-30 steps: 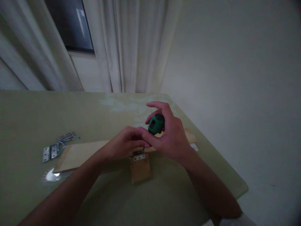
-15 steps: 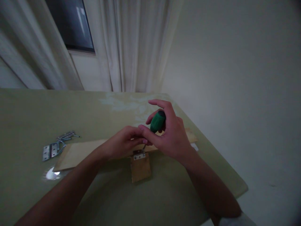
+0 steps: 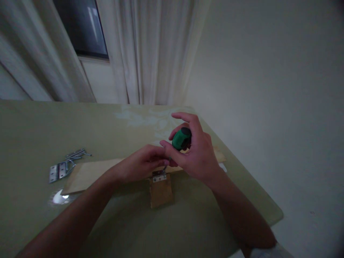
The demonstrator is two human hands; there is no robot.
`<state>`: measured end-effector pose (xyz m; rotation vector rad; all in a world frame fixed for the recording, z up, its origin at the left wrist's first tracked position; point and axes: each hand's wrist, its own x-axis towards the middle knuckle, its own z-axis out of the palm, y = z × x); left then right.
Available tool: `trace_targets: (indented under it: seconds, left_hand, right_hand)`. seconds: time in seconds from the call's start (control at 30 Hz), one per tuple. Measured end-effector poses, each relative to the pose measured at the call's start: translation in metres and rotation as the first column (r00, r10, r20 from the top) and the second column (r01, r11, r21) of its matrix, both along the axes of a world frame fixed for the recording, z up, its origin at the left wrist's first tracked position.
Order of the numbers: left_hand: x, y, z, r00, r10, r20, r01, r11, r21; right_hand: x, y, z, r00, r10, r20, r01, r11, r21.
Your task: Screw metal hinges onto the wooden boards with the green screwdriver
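Note:
My right hand is closed round the green handle of a screwdriver, with its index finger raised off the black end. The screwdriver tilts down and left, its shaft reaching a metal hinge. My left hand lies over a long wooden board, its fingers pinched round the shaft just above the hinge. One leaf of the hinge sits on a small wooden block at the board's near edge; the other leaf is on the board. The fingers partly hide the screwdriver tip.
Left of the board lie another hinge and several loose screws. The green table ends along a slanted edge at the right, beside the wall. Curtains hang behind it.
The screwdriver handle has turned slightly in my right hand, which has shifted a little to the right. My left hand has stayed nearly in place.

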<state>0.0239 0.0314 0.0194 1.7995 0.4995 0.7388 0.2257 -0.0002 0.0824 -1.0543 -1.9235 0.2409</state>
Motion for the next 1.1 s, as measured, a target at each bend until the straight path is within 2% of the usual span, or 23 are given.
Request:
trace_targets:
  seconds: [0.1, 0.23, 0.3, 0.43, 0.5, 0.57, 0.73, 0.83, 0.97, 1.1]
  left_hand:
    - [0.006, 0.001, -0.004, 0.995, 0.093, 0.041, -0.091, 0.994, -0.059]
    - [0.014, -0.001, -0.008, 0.966, 0.257, 0.025, -0.252, 0.960, -0.123]
    - [0.013, -0.002, -0.007, 0.970, 0.239, 0.046, -0.234, 0.968, -0.095]
    - [0.002, -0.003, -0.001, 0.997, 0.078, 0.007, -0.077, 0.997, -0.018]
    - [-0.001, -0.002, 0.000, 0.999, 0.041, -0.004, -0.041, 0.999, -0.012]
    - [0.001, 0.000, -0.001, 0.997, 0.070, 0.016, -0.070, 0.997, -0.010]
    - [0.014, -0.002, -0.007, 0.965, 0.259, 0.045, -0.257, 0.965, -0.046]
    - [0.014, -0.006, 0.000, 0.972, 0.218, 0.088, -0.216, 0.976, -0.034]
    - [0.004, -0.009, 0.015, 0.994, 0.112, 0.020, -0.113, 0.992, 0.051]
    - [0.003, -0.007, 0.013, 0.991, 0.131, 0.005, -0.131, 0.989, 0.071]
  right_hand:
    - [-0.001, -0.002, 0.002, 1.000, 0.009, -0.007, -0.009, 1.000, -0.013]
    - [-0.002, -0.004, 0.002, 1.000, 0.012, -0.015, -0.012, 1.000, -0.019]
    - [-0.002, -0.003, 0.002, 1.000, 0.002, -0.020, -0.002, 1.000, -0.018]
    - [-0.002, -0.001, 0.000, 1.000, -0.013, -0.016, 0.013, 1.000, -0.009]
    - [-0.002, -0.001, 0.000, 1.000, -0.010, -0.012, 0.010, 1.000, -0.002]
    - [-0.002, -0.001, 0.000, 1.000, -0.004, -0.007, 0.004, 1.000, -0.005]
    - [-0.003, -0.003, 0.001, 1.000, 0.012, -0.024, -0.011, 1.000, 0.026]
    - [-0.003, -0.002, 0.000, 0.999, 0.019, -0.034, -0.019, 1.000, 0.021]
    - [-0.003, -0.002, 0.001, 1.000, 0.011, -0.022, -0.010, 1.000, 0.013]
    - [-0.003, -0.004, 0.003, 0.999, 0.016, -0.037, -0.016, 1.000, 0.001]
